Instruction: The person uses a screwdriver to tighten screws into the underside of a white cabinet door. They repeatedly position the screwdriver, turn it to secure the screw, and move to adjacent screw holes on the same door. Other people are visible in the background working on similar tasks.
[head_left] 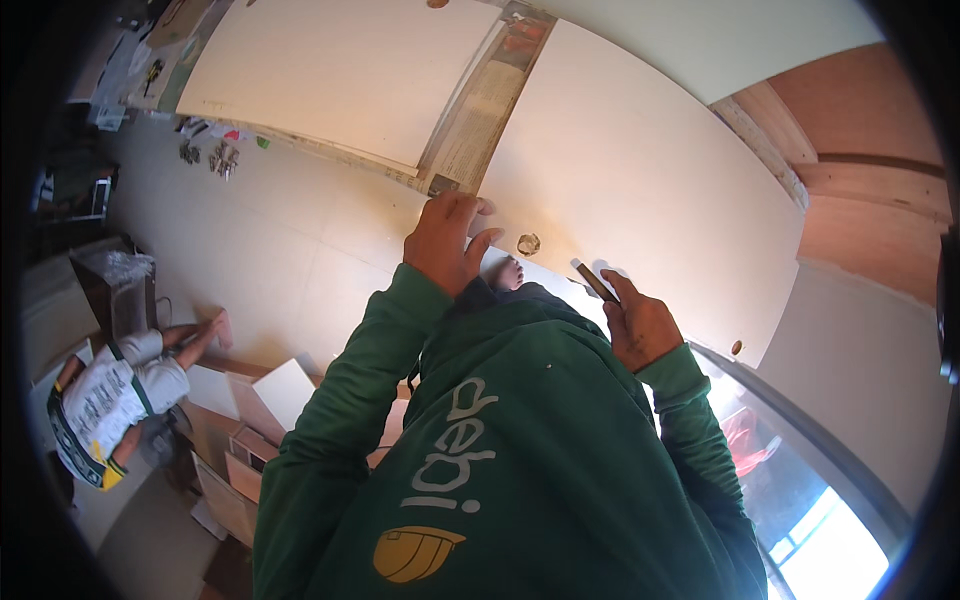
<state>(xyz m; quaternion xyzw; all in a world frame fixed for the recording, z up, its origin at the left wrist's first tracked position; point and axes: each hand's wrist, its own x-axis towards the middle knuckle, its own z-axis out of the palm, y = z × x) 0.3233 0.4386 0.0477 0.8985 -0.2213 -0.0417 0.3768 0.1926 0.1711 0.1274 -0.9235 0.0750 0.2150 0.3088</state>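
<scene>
My left hand [445, 235] rests at the near left corner of a white panel [640, 170], beside a strip of printed paper. Its thumb stands apart from the bent fingers, and I see nothing held in it. A slim dark stick-like tool [597, 283] with a pale tip is in my right hand [645, 325], angled up and left over the panel's near edge. The tool's exact kind is too small to tell. Between my hands a round hole [528, 244] with a ragged rim is cut in the panel. Another hole [737, 347] sits near its right end.
A second white panel [330, 60] lies beyond the paper strip [480, 120]. On the pale floor are small metal parts [222, 158]. At left a person [120, 400] sits near wooden boards [235, 490]. Bare wooden framing [870, 185] stands at right, above a bright glass pane [800, 500].
</scene>
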